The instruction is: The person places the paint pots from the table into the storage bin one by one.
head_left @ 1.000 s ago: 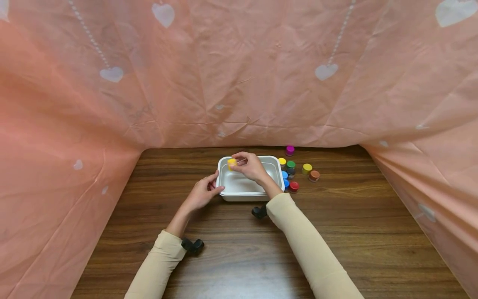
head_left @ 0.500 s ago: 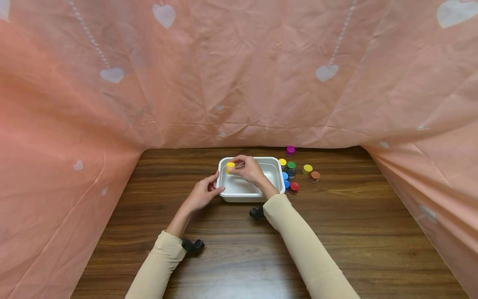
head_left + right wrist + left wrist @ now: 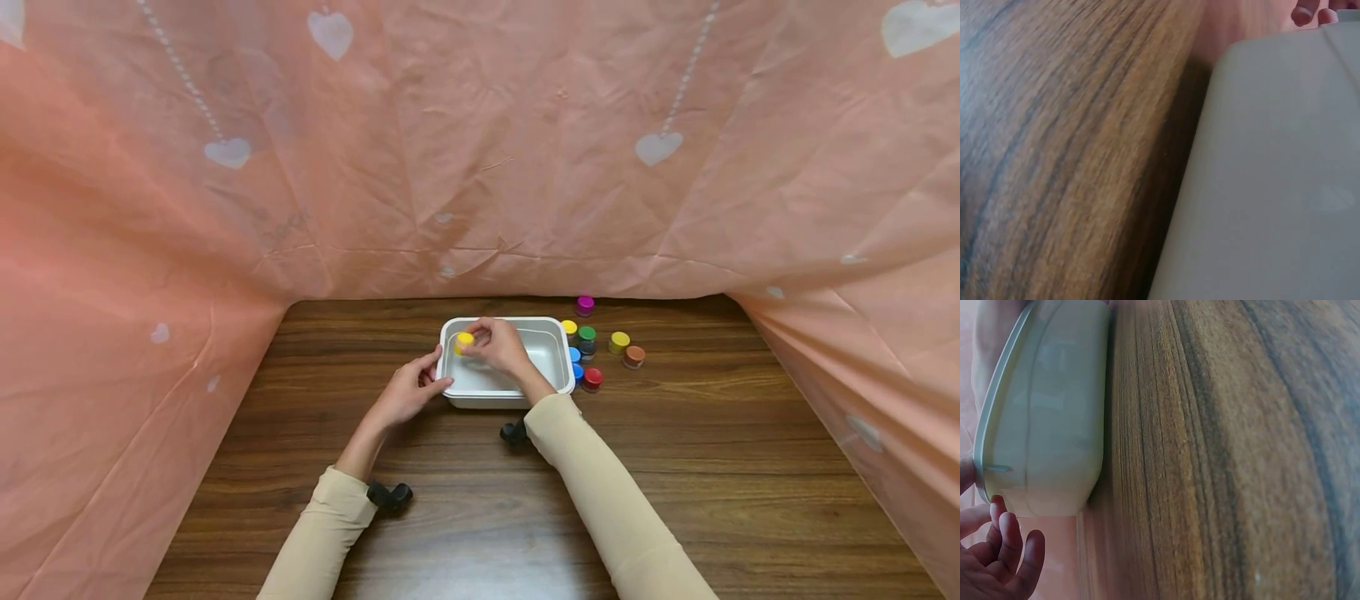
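Holds a pale container by the rim at its left end with the left hand, curling fingers loosely just below that edge. Shows the container's smooth near wall, upright on a wood-grain table reaching toward the near side. Takes in pink cloth beyond the left end.
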### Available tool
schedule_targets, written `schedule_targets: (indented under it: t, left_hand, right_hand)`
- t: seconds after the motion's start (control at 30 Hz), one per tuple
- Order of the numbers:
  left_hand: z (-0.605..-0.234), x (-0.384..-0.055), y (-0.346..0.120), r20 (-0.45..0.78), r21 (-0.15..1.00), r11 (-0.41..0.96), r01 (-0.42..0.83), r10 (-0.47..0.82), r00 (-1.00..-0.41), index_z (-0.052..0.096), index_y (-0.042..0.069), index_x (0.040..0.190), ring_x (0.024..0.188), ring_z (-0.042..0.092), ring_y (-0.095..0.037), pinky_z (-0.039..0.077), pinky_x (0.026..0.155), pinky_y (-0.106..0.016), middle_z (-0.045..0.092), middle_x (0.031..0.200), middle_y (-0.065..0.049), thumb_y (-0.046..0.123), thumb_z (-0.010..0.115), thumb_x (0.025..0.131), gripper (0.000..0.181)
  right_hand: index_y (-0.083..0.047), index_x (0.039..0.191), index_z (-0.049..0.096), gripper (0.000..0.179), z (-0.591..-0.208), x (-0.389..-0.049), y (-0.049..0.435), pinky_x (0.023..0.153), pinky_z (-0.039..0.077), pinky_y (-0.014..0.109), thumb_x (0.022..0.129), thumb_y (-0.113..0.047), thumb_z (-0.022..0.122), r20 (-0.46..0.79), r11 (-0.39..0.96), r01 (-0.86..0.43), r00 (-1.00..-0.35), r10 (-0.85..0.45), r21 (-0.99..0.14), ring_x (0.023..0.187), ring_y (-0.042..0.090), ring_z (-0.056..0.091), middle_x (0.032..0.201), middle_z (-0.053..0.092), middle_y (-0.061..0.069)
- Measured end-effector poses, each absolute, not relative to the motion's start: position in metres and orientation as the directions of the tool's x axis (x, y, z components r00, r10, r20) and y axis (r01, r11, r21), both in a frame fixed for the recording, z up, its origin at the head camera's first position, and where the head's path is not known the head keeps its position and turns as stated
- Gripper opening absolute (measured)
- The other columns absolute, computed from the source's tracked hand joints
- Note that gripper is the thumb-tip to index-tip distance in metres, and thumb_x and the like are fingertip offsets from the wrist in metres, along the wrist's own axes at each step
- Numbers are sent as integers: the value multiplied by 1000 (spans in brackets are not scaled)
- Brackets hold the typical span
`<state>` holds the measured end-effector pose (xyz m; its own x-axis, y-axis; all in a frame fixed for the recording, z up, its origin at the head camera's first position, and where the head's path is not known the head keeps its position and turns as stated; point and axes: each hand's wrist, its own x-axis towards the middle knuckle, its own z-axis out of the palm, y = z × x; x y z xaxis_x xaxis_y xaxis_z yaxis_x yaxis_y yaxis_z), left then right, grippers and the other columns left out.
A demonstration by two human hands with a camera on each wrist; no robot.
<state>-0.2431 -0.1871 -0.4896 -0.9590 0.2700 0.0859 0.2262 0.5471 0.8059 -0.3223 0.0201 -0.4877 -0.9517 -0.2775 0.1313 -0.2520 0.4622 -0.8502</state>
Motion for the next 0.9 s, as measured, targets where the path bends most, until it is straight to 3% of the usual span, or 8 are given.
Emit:
schedule_targets:
  t: [0.33, 0.57, 0.9]
  left_hand:
    - [-489, -241, -186, 85, 822, 527, 215, 261, -962, 46, -2, 153, 81, 51, -14, 43, 68, -19, 57, 94, -8, 16, 74, 98, 64]
    - [-489, -241, -187, 91, 812, 538, 229, 270, -959, 46, -3, 152, 79, 51, -14, 42, 67, -18, 58, 94, -8, 15, 73, 98, 63]
    - [-488, -242, -187, 91, 808, 537, 241, 291, -952, 45, -5, 152, 78, 51, -14, 42, 65, -19, 58, 93, -8, 16, 72, 99, 64]
  right_hand:
    - [0, 106, 76, 33, -490, -323, 18, 76, 60, 27, 77, -5, 91, 114, 511, -239, -958, -263, -825, 88, 23, 75, 101, 77, 14]
    - [-3, 103, 78, 33, -490, -323, 17, 88, 59, 34, 74, -6, 93, 82, 564, -215, -964, -251, -797, 97, 25, 73, 99, 78, 12]
    - [-5, 102, 76, 30, -493, -325, 15, 92, 57, 37, 77, -10, 92, 39, 657, -216, -961, -274, -722, 99, 24, 69, 100, 76, 9]
